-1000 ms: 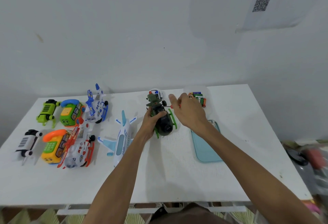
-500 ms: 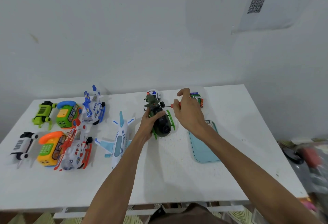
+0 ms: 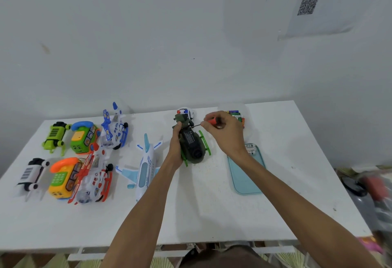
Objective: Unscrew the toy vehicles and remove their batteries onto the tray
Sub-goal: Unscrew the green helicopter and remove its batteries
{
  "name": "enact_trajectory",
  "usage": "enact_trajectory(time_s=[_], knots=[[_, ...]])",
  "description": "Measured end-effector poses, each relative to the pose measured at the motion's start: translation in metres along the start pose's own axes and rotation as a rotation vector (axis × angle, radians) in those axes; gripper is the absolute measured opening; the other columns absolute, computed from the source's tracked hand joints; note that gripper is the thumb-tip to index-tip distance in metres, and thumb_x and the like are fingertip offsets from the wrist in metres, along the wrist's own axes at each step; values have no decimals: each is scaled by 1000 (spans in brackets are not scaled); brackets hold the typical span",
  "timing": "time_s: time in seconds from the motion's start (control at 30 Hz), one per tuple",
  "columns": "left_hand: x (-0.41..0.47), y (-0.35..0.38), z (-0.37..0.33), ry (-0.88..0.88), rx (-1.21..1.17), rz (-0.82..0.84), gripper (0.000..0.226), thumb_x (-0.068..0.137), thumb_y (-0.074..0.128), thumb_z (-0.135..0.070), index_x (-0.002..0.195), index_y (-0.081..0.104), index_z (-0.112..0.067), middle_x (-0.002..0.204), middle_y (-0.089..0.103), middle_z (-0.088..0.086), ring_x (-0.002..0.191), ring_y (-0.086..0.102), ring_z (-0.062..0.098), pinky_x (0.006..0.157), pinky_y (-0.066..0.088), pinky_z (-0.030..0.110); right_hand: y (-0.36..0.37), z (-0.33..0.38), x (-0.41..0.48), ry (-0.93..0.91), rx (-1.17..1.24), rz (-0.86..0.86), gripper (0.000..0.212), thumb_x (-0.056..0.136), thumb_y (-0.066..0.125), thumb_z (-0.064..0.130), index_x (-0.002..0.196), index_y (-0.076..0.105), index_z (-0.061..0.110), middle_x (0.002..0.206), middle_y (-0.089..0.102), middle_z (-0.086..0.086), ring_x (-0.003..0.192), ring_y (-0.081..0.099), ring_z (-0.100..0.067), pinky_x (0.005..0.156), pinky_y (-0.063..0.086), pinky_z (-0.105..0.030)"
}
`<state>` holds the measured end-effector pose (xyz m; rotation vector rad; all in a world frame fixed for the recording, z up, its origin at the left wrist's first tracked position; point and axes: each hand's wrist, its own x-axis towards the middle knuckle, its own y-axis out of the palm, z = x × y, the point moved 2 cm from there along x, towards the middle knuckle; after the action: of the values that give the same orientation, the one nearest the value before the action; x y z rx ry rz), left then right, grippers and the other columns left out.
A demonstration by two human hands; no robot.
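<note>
the left hand grips the green helicopter, belly up on the table; the right hand pinches the red screwdriver, tip at the toy's 12 o'clock end; if the rounded toy rolls, the tip may slip off the screw; the tray lies at 3 o'clock

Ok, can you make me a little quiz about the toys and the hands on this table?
1. True or false: the green helicopter lies on the blue tray.
2. What does the right hand hold? A) a battery B) the red-handled screwdriver C) nothing
3. Fill in: the left hand grips the ___.

Key:
1. False. It is on the table, beside the tray and apart from it.
2. B
3. helicopter
</note>
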<state>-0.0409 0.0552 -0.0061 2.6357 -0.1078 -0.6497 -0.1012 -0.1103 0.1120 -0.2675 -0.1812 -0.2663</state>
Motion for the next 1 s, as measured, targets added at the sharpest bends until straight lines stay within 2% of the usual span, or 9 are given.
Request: enact_trajectory(time_s=[0.07, 0.17, 0.23, 0.37, 0.47, 0.57, 0.77, 0.9, 1.0], knots=[[1, 0, 1, -11, -8, -1, 67, 88, 58, -69, 111, 65, -7, 94, 70, 14, 80, 68, 28, 84, 57, 43, 0, -2, 0, -20, -4, 14, 19, 91, 74, 23, 106, 70, 12, 88, 73, 4, 82, 70, -7, 78, 57, -23], [6, -1, 3, 7, 26, -19, 71, 82, 64, -71, 113, 67, -8, 99, 70, 17, 84, 68, 31, 93, 53, 49, 0, -3, -3, -44, 23, 68, 20, 100, 61, 23, 113, 58, 7, 95, 73, -2, 85, 74, -10, 81, 62, -39], [7, -1, 3, 0, 26, -28, 70, 79, 66, -70, 111, 69, -8, 98, 71, 17, 84, 69, 32, 94, 52, 49, 1, -2, -4, -90, 10, 82, 18, 103, 55, 23, 113, 51, 7, 99, 72, -2, 88, 74, -10, 81, 62, -43], [12, -3, 2, 16, 65, -59, 75, 76, 66, -66, 120, 69, -6, 104, 70, 20, 90, 69, 34, 97, 53, 50, 5, -2, -7, -141, -31, 130, 12, 104, 52, 17, 112, 48, 9, 99, 71, -5, 88, 74, -10, 81, 61, -42], [8, 1, 1, 8, 67, -51, 71, 80, 63, -63, 125, 67, -7, 101, 71, 19, 87, 70, 31, 89, 55, 45, 5, -5, -8, -173, -71, 152, 12, 104, 51, 16, 112, 48, 7, 100, 71, -6, 90, 73, -9, 80, 60, -40], [4, 1, 0, 0, 84, -39, 67, 92, 56, -61, 130, 66, -7, 105, 71, 21, 92, 70, 33, 89, 56, 45, 5, -6, -8, -217, -100, 164, 13, 104, 50, 19, 112, 49, 9, 100, 69, -3, 93, 71, -11, 79, 60, -39], [2, 0, -1, -16, 121, -15, 73, 91, 56, -65, 136, 62, -8, 114, 71, 21, 101, 70, 33, 91, 56, 44, 6, -10, -11, -294, -162, 219, 11, 104, 49, 20, 114, 49, 15, 106, 66, 3, 97, 68, -13, 81, 59, -41], [1, -1, -2, -7, 148, 6, 53, 102, 48, -59, 124, 69, -15, 113, 75, 15, 101, 73, 28, 93, 57, 43, 5, -19, -16, -327, -196, 238, 12, 105, 49, 23, 117, 47, 26, 111, 66, 4, 96, 68, -16, 79, 59, -44], [0, 0, -4, 0, 181, 17, 51, 103, 45, -58, 120, 71, -18, 118, 74, 14, 107, 72, 28, 97, 56, 42, 4, -29, -25, -333, -232, 268, 13, 106, 48, 24, 119, 46, 25, 119, 65, 3, 96, 68, -19, 80, 58, -44]])
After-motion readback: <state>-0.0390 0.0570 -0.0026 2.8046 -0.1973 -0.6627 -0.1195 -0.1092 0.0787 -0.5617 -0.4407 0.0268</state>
